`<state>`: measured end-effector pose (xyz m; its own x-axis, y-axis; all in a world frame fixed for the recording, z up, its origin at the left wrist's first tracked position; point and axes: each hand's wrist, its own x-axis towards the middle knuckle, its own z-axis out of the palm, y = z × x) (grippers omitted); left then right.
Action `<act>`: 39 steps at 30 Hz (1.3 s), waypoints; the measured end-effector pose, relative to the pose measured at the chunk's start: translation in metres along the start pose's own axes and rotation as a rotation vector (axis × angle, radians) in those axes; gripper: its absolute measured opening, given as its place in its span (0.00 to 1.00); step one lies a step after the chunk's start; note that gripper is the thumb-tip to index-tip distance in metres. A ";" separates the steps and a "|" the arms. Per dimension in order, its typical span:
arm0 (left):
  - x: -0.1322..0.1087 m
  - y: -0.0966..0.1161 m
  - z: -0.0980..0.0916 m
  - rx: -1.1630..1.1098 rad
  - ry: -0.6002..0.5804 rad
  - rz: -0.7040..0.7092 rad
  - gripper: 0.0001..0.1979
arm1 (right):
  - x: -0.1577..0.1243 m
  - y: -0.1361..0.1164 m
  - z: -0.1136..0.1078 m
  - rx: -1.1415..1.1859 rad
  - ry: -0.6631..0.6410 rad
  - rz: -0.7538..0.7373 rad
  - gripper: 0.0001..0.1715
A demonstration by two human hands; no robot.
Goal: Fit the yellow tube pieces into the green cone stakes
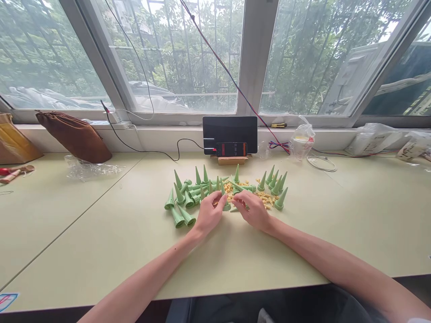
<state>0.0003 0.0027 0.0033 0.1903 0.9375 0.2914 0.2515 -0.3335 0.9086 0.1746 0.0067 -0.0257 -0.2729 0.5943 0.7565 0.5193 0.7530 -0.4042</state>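
Note:
My left hand [210,211] is closed around a green plastic cone-shaped spike [223,190], which stands point up between thumb and fingers. Just to its right, my right hand [252,208] has its thumb and fingertips pinched together; whatever lies between them is too small to make out. Small yellow pieces [266,198] are heaped on the table behind and beside my right hand. More green spikes [188,197] lie or stand to the left of my left hand. Another group of upright green spikes [276,184] stands on the right.
A phone [232,149] leans on a dark tablet [230,128] at the back of the table [269,255]. Far left are a brown drawstring bag [76,137] and crumpled clear plastic [92,169]. A bagged cup [303,141] and cables [321,163] lie toward the right rear.

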 end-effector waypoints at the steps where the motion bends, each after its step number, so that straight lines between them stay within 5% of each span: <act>1: 0.000 0.000 0.000 0.001 -0.003 -0.001 0.17 | 0.000 0.000 0.000 0.001 0.001 -0.005 0.09; 39: -0.001 -0.001 -0.001 0.001 -0.021 -0.006 0.17 | 0.000 0.001 0.002 0.047 0.016 -0.053 0.09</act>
<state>-0.0007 0.0023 0.0020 0.2090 0.9371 0.2796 0.2532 -0.3280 0.9101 0.1735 0.0080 -0.0268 -0.2859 0.5488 0.7855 0.4654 0.7961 -0.3868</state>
